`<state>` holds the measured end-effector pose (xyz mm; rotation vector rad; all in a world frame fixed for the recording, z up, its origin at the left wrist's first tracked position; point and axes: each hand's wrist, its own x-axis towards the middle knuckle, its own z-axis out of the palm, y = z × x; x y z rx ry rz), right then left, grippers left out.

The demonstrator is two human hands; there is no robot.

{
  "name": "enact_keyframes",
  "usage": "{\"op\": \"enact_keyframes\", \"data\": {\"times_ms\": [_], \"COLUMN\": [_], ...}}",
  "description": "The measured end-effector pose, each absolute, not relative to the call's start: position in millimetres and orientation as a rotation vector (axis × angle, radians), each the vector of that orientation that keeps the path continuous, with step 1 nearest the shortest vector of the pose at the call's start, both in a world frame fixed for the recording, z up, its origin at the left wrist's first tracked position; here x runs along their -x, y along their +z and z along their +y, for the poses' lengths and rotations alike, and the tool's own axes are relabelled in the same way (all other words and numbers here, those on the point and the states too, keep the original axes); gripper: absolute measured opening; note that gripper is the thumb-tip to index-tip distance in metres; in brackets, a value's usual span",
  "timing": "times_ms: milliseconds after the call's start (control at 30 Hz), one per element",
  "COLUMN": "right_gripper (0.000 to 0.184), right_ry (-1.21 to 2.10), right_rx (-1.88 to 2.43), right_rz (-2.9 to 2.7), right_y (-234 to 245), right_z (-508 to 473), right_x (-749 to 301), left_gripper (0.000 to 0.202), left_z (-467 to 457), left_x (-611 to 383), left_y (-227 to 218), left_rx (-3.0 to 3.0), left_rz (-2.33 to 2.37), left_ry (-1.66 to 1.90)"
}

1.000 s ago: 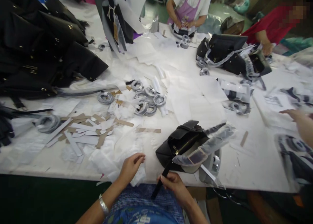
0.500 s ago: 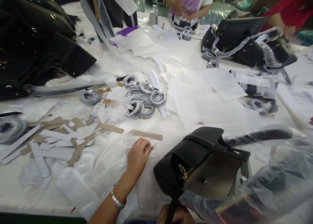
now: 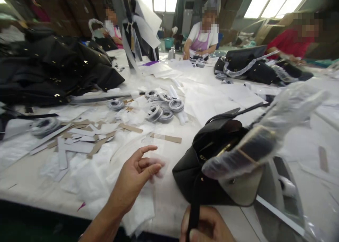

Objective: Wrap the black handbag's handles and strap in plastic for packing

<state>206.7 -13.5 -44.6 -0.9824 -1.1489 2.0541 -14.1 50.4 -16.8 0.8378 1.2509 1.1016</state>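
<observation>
A small black handbag (image 3: pixel 212 157) with gold hardware hangs tilted over the white table's near edge. Its plastic-wrapped handle (image 3: pixel 265 136) sticks out to the right. My right hand (image 3: pixel 206 228) at the bottom edge is closed round the bag's black strap (image 3: pixel 194 210). My left hand (image 3: pixel 134 176) hovers left of the bag above crumpled clear plastic (image 3: pixel 106 185), palm turned up, fingers curled and partly apart. A clear film piece (image 3: pixel 159 164) blurs at its fingertips.
Wrapped strap coils (image 3: pixel 164 109) lie mid-table. Cardboard and white paper strips (image 3: pixel 79 143) are scattered at left. Black bags (image 3: pixel 53 72) pile up at far left, more bags (image 3: pixel 254 65) at far right. Three people sit along the far side.
The view has tipped up to show the room. My left hand lifted off the table and turned palm up. The bag rose and swung, its wrapped handle now pointing right.
</observation>
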Motion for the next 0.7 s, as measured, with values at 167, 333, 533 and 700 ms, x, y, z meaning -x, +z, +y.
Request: {"op": "enact_keyframes", "data": {"times_ms": [167, 333, 533, 700], "right_gripper": [0.03, 0.028, 0.033, 0.033], "right_ry": [1.809, 1.747, 1.627, 1.541], "right_rx": [0.98, 0.884, 0.78, 0.751], "right_rz": [-0.868, -0.715, -0.609, -0.651], "right_y": [-31.6, -28.1, -24.3, -21.2], "right_z": [-37.9, -47.6, -53.1, -55.7], "right_x": [-188.7, -177.1, -163.5, -158.3], "left_gripper": [0.048, 0.047, 0.056, 0.067], "left_z": [-24.0, -81.1, -112.7, -117.2], "left_x": [11.4, 12.7, 6.2, 1.3], "left_y": [-5.6, -1.7, -1.4, -2.8], "left_rx": [-0.97, -1.023, -1.183, -1.227], "left_rz": [1.284, 1.394, 1.486, 1.551], "left_ry": [0.977, 1.02, 1.085, 1.065]}}
